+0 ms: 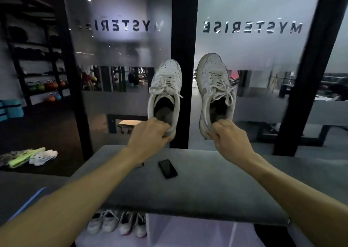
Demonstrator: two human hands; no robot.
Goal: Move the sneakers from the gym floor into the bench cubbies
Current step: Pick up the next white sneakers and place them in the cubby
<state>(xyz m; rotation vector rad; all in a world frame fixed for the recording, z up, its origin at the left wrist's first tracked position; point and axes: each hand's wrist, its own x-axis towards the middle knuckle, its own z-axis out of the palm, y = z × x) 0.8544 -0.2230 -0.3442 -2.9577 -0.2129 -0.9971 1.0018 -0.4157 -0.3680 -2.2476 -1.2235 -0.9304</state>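
Observation:
Two white lace-up sneakers are held up in the air above the grey padded bench [207,190], toes pointing away from me. My left hand [150,133] grips the heel of the left white sneaker [166,83]. My right hand [228,136] grips the heel of the right white sneaker [214,81]. Below the bench's front edge, a cubby [116,226] holds several white sneakers side by side. On the dark floor at the far left lie a neon-green sneaker [24,157] and a white sneaker [44,157].
A black phone [168,168] lies on the bench top. Frosted glass panels with black posts [183,39] stand right behind the bench. A dark rack with kettlebells [47,85] is at the back left, teal blocks [13,111] beside it.

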